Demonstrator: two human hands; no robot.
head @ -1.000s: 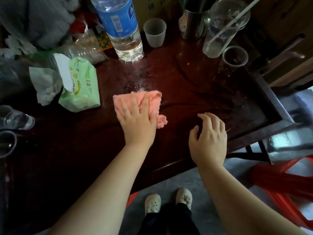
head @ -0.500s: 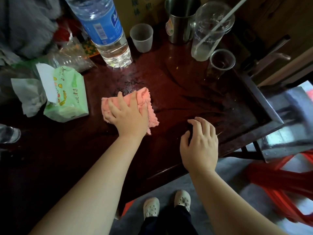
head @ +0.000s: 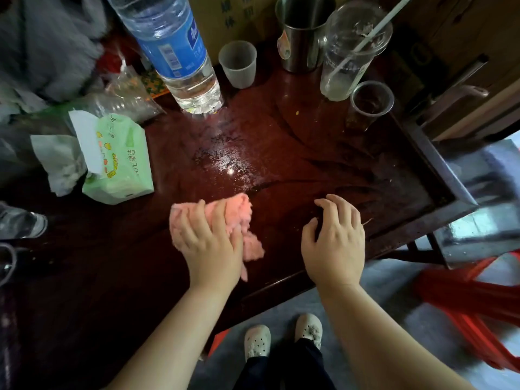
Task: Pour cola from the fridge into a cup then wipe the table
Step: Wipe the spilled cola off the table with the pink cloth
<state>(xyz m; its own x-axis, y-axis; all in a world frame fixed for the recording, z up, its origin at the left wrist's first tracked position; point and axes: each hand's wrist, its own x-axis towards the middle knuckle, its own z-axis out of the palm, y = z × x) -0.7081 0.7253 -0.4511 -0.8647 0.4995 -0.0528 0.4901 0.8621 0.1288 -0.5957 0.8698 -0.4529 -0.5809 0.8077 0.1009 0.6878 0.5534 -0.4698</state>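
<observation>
I saw the left hand [head: 209, 246] pressing its spread fingers flat on the pink cloth [head: 233, 212] near the wooden table's [head: 295, 153] front edge. The right hand [head: 334, 243] rested beside it, apart, loosely curled fingertips on the wood, holding nothing. Farther back, the small clear cup [head: 370, 108] held dark cola, touching a tall straw cup [head: 346, 60] with whitish dregs.

The left hand [head: 209, 249] presses a pink cloth [head: 233, 215] flat on the dark red table [head: 323, 153], just on the near side of a wet, glistening patch [head: 228, 161]. The right hand [head: 334, 243] rests on the wood beside it (fingers [head: 334, 204] loosely bent). A clear cup [head: 368, 105] of dark drink stands far right.
</observation>
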